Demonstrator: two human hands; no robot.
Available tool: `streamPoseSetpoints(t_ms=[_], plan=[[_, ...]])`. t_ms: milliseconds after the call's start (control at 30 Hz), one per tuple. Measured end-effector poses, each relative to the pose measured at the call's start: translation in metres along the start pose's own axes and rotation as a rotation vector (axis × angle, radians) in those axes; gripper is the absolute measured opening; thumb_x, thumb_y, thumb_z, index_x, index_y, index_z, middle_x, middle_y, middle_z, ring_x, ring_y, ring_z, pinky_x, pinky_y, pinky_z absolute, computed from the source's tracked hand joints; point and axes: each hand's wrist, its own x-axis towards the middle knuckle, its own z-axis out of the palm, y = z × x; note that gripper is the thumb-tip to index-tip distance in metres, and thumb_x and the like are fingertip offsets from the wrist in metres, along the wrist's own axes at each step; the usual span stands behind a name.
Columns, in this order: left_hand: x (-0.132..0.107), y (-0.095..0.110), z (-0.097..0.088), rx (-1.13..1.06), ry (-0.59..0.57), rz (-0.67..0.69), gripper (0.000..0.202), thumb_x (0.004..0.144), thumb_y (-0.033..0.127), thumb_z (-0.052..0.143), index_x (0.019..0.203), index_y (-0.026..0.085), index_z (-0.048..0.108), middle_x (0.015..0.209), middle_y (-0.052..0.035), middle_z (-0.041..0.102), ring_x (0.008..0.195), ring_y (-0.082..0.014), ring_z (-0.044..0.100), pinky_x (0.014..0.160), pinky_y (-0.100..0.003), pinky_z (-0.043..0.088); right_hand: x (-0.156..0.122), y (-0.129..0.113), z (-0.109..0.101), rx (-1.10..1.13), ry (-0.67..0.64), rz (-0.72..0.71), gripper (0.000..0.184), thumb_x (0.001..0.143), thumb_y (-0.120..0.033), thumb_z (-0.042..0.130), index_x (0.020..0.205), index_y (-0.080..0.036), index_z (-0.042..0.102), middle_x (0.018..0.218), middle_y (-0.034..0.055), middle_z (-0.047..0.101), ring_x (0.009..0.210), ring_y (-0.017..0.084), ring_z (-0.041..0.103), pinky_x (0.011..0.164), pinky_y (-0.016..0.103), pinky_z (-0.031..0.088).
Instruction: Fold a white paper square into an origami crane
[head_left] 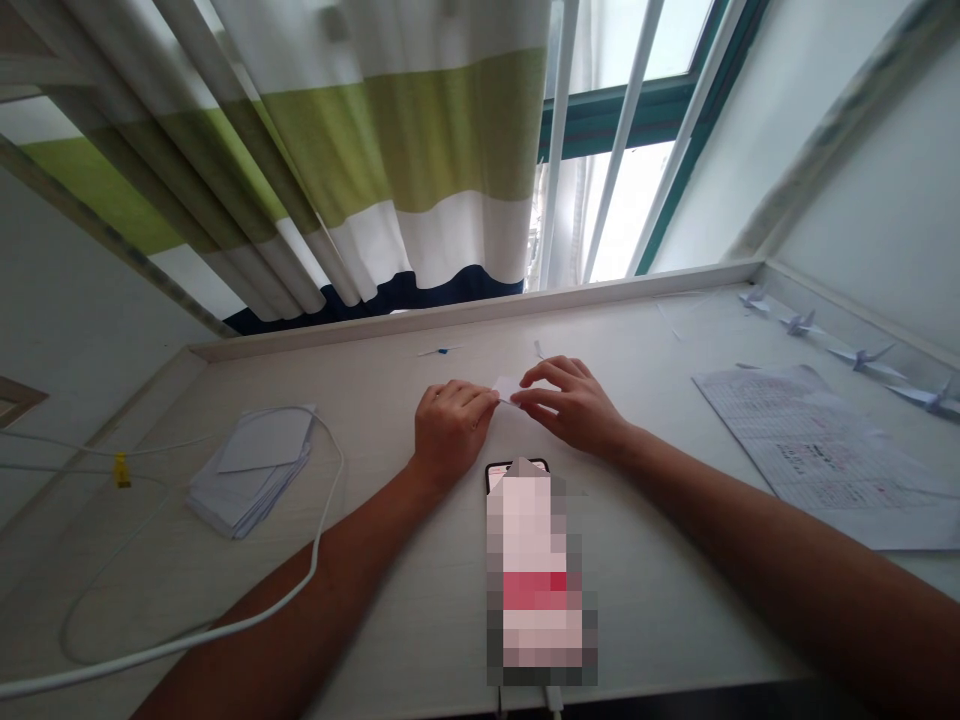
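Observation:
A small piece of white folded paper (507,387) is between my two hands above the white desk. My left hand (452,425) is closed, pinching the paper's left edge between thumb and fingers. On the other side, my right hand (571,402) has its thumb and forefinger tips close together at the paper's right edge, its other fingers curved above. The paper's exact folds are too small to make out. Just below the hands lies a phone (517,467), its screen mostly blurred out, with a cable at its lower end.
A stack of white paper sheets (255,475) lies at left, with a white cable (330,520) looping over it. At right are handwritten sheets (810,450) and several folded paper cranes (862,357) along the desk's raised edge. A small blue-and-white item (442,351) lies behind the hands.

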Motion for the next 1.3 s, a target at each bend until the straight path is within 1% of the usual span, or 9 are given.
streamPoseSetpoints(t_ms=[133,233,433,600,733,900,1033,1167,1300], plan=[[0.000,0.001,0.002,0.053,-0.002,0.025,0.016,0.099,0.027,0.062,0.100,0.025,0.077,0.110,-0.0059,0.080,0.103,-0.0255,0.065,0.083,-0.040,0.039,-0.001,0.004,0.001,-0.041,-0.018,-0.035,0.018,0.102,-0.029,0.060,0.102,-0.025,0.077,0.106,0.0085,0.076,0.101,0.024,0.063,0.086,0.040,0.045],[-0.001,0.000,0.005,0.087,-0.037,0.043,0.014,0.097,0.028,0.065,0.096,0.025,0.078,0.116,-0.0059,0.077,0.108,-0.0268,0.063,0.084,-0.040,0.041,-0.001,0.006,0.003,0.011,-0.074,-0.032,0.018,0.102,-0.026,0.060,0.100,-0.024,0.077,0.105,0.0078,0.078,0.099,0.024,0.065,0.088,0.040,0.046],[0.000,0.000,0.009,0.070,-0.162,0.069,0.020,0.099,0.029,0.062,0.091,0.022,0.079,0.105,-0.0071,0.078,0.102,-0.0250,0.063,0.086,-0.041,0.043,-0.001,0.003,-0.004,0.152,-0.271,0.020,0.017,0.098,-0.021,0.062,0.098,-0.021,0.079,0.105,0.0081,0.080,0.094,0.023,0.071,0.089,0.039,0.051],[0.001,0.000,0.008,-0.029,-0.195,0.071,0.019,0.097,0.030,0.063,0.092,0.021,0.078,0.103,-0.0062,0.077,0.101,-0.0230,0.064,0.089,-0.041,0.046,0.000,0.002,-0.011,0.121,-0.349,0.029,0.019,0.098,-0.028,0.063,0.101,-0.020,0.080,0.110,0.0094,0.080,0.099,0.027,0.072,0.094,0.043,0.052],[0.001,0.000,0.007,-0.050,-0.202,0.092,0.019,0.096,0.030,0.063,0.087,0.022,0.079,0.105,-0.0047,0.077,0.104,-0.0227,0.065,0.090,-0.042,0.046,-0.002,0.006,-0.011,0.156,-0.358,0.039,0.021,0.100,-0.025,0.059,0.104,-0.021,0.080,0.116,0.0083,0.079,0.105,0.026,0.072,0.098,0.043,0.051],[0.001,0.001,0.005,-0.037,-0.249,0.153,0.021,0.097,0.032,0.062,0.088,0.023,0.079,0.110,-0.0039,0.078,0.109,-0.0230,0.066,0.095,-0.044,0.046,-0.003,0.011,-0.013,0.210,-0.371,0.064,0.018,0.097,-0.025,0.064,0.100,-0.024,0.081,0.119,0.0066,0.078,0.117,0.028,0.068,0.104,0.046,0.046],[0.003,0.005,-0.001,0.021,-0.285,0.214,0.027,0.100,0.032,0.056,0.092,0.021,0.079,0.112,-0.0056,0.078,0.116,-0.0258,0.064,0.098,-0.047,0.044,-0.003,0.016,-0.017,0.263,-0.366,0.089,0.016,0.095,-0.027,0.067,0.102,-0.025,0.081,0.119,0.0068,0.078,0.115,0.028,0.069,0.101,0.046,0.047],[0.004,0.008,-0.004,0.009,-0.334,0.182,0.030,0.101,0.031,0.052,0.094,0.021,0.080,0.111,-0.0058,0.078,0.110,-0.0243,0.066,0.096,-0.046,0.045,-0.003,0.021,-0.017,0.315,-0.340,0.126,0.016,0.091,-0.031,0.073,0.104,-0.025,0.081,0.114,0.0070,0.079,0.108,0.028,0.071,0.097,0.044,0.049],[0.004,0.006,-0.002,-0.052,-0.341,0.120,0.027,0.101,0.030,0.054,0.101,0.022,0.080,0.114,-0.0039,0.079,0.112,-0.0232,0.068,0.100,-0.047,0.046,-0.004,0.026,-0.015,0.337,-0.329,0.127,0.017,0.092,-0.033,0.073,0.105,-0.027,0.081,0.116,0.0064,0.078,0.110,0.028,0.069,0.099,0.044,0.049]])
